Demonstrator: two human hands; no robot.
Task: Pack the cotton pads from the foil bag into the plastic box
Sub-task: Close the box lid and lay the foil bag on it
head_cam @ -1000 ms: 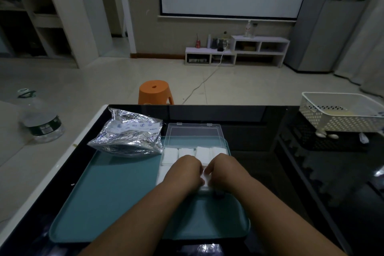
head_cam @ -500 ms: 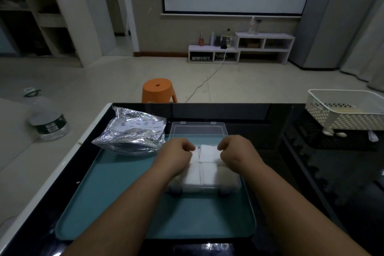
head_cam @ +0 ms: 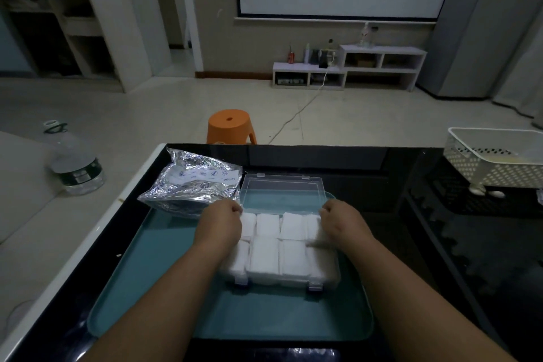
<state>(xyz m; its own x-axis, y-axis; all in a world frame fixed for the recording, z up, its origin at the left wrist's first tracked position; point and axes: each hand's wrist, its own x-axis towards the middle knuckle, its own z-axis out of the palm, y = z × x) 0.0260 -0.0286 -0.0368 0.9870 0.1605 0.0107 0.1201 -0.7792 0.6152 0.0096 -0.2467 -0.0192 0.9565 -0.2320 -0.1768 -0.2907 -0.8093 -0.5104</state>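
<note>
A clear plastic box (head_cam: 323,281) stands on a teal tray (head_cam: 164,288). It is filled with two rows of white cotton pads (head_cam: 266,253). Its transparent lid (head_cam: 282,194) lies open behind it. My left hand (head_cam: 219,225) has curled fingers at the lid's near left corner. My right hand (head_cam: 343,222) has curled fingers at the near right corner. Both seem to pinch the lid's edge. The crumpled foil bag (head_cam: 191,184) lies left of the lid, at the tray's far left.
The tray sits on a black glossy table (head_cam: 411,229). A white perforated basket (head_cam: 496,161) stands at the table's far right. On the floor are an orange stool (head_cam: 230,126) beyond the table and a large water bottle (head_cam: 75,164) at the left.
Both hands moved from the front middle of the box, where they pressed on the pads, apart and back to the lid's two near corners.
</note>
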